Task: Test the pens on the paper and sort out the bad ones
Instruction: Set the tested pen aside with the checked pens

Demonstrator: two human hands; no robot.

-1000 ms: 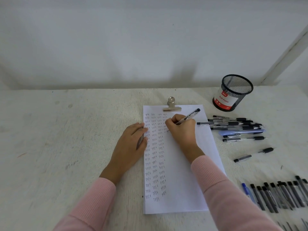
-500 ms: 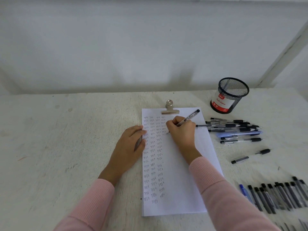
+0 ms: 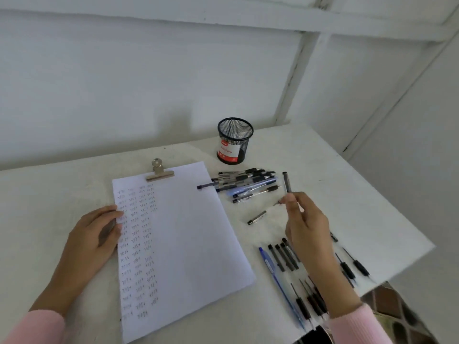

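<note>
A white sheet of paper lies on the table, its left part filled with columns of small test marks. My left hand rests flat on the paper's left edge. My right hand is raised to the right of the paper, above the table, fingers shut on a black pen held upright. A pile of pens lies behind it near the cup. A row of pens lies close to the table's front right, partly hidden by my right arm. A single black pen lies between them.
A metal clip holds the paper's top edge. A black mesh pen cup stands at the back, right of the paper. The table's right edge runs diagonally close to the pens, with tiled floor below it.
My right hand has lifted the pen off the paper and carried it to the right, over the loose pens. My head has turned right. My left hand stays on the paper.
</note>
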